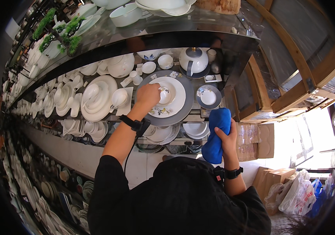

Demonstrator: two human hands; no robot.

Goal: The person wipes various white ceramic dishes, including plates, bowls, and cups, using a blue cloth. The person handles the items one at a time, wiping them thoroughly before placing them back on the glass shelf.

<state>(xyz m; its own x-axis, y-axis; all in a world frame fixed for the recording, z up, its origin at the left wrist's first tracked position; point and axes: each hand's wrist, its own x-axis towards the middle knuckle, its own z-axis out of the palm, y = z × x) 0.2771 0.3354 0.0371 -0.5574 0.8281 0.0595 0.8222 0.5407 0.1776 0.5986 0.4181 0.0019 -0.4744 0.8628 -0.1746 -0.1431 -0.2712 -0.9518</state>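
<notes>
My left hand (147, 96) reaches over the glass shelf, its fingers curled at the left rim of a small white bowl (171, 101) with a floral print inside. That bowl rests on a white plate (180, 94) with flowers, which lies on a larger grey-rimmed plate (188, 107). In my right hand (228, 140) is a bunched blue cloth (216, 135), held in front of the shelf edge. Just beyond the cloth sits a small grey-rimmed saucer (208, 97). A white and grey teapot (195, 61) stands behind it.
White dishes (98, 97) and cups crowd the shelf leftward. An upper glass shelf (167, 25) carries bowls and an artificial pine (60, 33). Wooden-framed crates (290, 97) stand right, with cardboard boxes (255, 142) and plastic bags (298, 194) lower down. More dishes (48, 189) fill shelves at lower left.
</notes>
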